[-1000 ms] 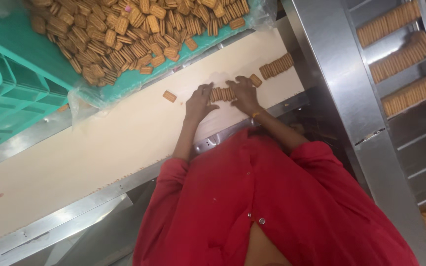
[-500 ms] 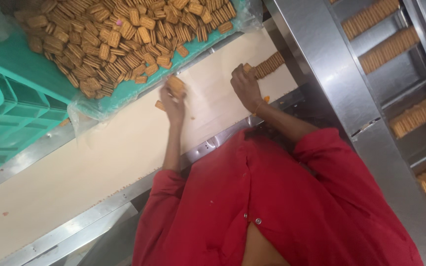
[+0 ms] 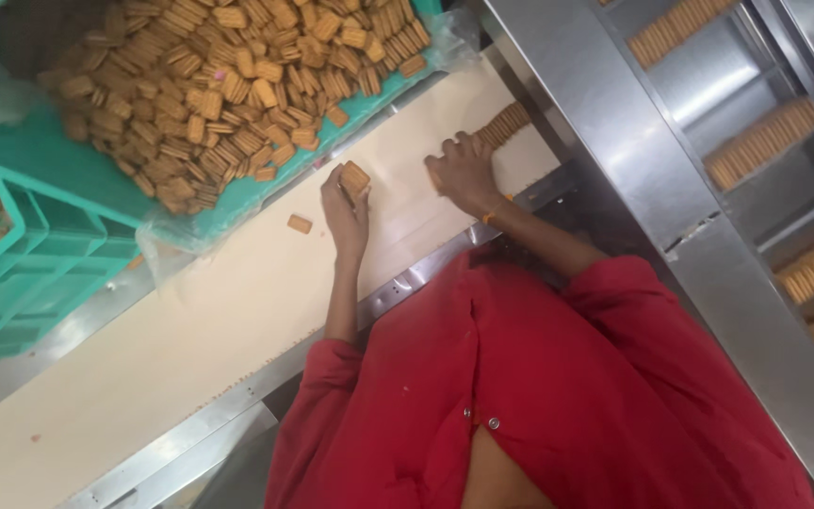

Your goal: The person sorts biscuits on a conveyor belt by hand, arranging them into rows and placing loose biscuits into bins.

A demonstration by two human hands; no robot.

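Both arms reach forward from red sleeves, bare from the elbow down. The left forearm runs almost straight up from the near edge of the belt, wrist straight, and the left hand [image 3: 346, 209] sits over the belt's middle with its back toward the camera, fingers curled together at the tips as if pinching something small. The right forearm angles up and leftward from its sleeve, an orange band at the wrist. The right hand [image 3: 464, 172] lies palm down near the belt's right end, knuckles raised, fingers bent and spread slightly with their tips pressed down. The two hands stay near each other but apart, the right a little farther forward.
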